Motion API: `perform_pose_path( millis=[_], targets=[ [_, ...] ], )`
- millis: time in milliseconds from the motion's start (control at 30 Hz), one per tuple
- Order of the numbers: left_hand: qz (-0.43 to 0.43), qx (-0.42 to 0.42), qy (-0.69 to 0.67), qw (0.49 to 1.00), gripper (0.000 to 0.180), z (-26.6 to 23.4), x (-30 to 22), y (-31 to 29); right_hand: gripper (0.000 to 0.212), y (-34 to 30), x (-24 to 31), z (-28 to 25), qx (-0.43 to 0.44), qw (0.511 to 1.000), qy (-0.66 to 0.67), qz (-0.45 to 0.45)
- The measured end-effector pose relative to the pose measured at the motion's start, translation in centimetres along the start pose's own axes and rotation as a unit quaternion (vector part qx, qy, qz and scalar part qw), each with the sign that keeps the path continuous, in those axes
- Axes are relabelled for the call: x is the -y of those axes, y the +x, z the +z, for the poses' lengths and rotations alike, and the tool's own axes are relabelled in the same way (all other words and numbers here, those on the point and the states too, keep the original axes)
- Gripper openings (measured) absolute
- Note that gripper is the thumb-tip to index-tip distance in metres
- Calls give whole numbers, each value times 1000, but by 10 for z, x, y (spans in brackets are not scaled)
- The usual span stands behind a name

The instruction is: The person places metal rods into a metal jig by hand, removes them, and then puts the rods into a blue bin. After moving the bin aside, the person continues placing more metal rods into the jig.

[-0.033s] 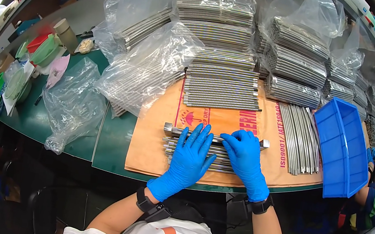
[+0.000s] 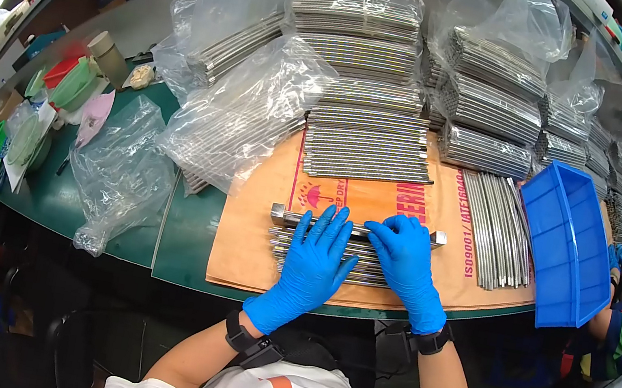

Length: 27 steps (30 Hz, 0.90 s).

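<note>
Much of the green tabletop (image 2: 185, 247) lies hidden under orange paper (image 2: 246, 249)

On it, metal rods (image 2: 369, 269) run partly hidden under the left hand (image 2: 312, 268), flat, fingers spread; the right hand (image 2: 405, 261), fingers bent, touches a square-ended metal bar (image 2: 291, 217) along their far edge. Fingers cover parts; whether they pinch it, I cannot tell.

The long silver metal bar with square ends (image 2: 359, 231) looks smooth and shiny, and so do the thin, round silver metal rods (image 2: 370, 272) beside it. The thin blue rubbery gloves (image 2: 311, 270) look a bit wrinkly, the flat orange paper sheet (image 2: 242, 252) looks dull, and the dark green counter (image 2: 191, 248) looks smooth. The big, clear plastic bags (image 2: 246, 113) are crinkly and shiny, and the blue, box-shaped plastic bin (image 2: 568, 253) looks smooth.
</note>
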<state>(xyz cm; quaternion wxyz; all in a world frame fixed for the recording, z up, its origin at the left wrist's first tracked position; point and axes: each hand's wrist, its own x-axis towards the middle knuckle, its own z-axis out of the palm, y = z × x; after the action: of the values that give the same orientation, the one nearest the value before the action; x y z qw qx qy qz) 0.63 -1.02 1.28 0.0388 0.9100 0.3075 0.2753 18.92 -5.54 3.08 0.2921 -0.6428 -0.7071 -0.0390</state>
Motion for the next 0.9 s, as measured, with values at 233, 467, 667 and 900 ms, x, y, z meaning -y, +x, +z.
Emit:
perform_pose_path(
  millis=[233, 467, 667, 900],
  targets=[
    [-8, 29, 10, 999, 54, 3, 2, -1, 19, 2, -4, 9, 6, 1000, 7, -8],
    [-7, 1, -23, 1000, 51, -3, -2, 3, 21, -5, 0, 4, -13, 998, -49, -40],
    [3, 23, -33, 999, 53, -7, 1, 0, 36, -12, 11, -6, 70, 997, -5, -31],
    [66, 115, -31, 991, 65, -36, 10, -1, 59, -29, 14, -36, 125, 989, 29, -67]
  ],
)
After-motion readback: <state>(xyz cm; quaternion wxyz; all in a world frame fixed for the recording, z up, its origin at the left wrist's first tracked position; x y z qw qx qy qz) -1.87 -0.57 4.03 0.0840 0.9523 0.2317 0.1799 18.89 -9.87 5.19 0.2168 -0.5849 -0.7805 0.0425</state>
